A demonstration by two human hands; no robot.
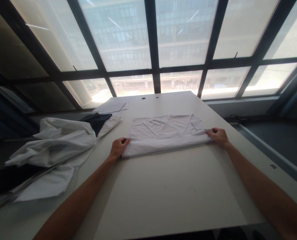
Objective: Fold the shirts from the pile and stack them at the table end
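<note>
A white cloth garment (163, 128) lies on the white table (178, 193), its near part folded over into a band along the front. My left hand (118, 147) pinches the left end of that fold, with the fingers closed on the fabric. At the opposite end my right hand (218, 136) grips the right corner of the fold between thumb and fingers. Creases cross the flat far part of the garment. What kind of garment it is, I cannot tell.
To the left, a loose heap of white clothes (60, 136) with a dark piece (97, 121) spreads over the table's edge. Paper sheets (110, 106) lie at the far left corner. Large windows (128, 36) stand beyond the table. A metal rail (270, 146) runs along the right.
</note>
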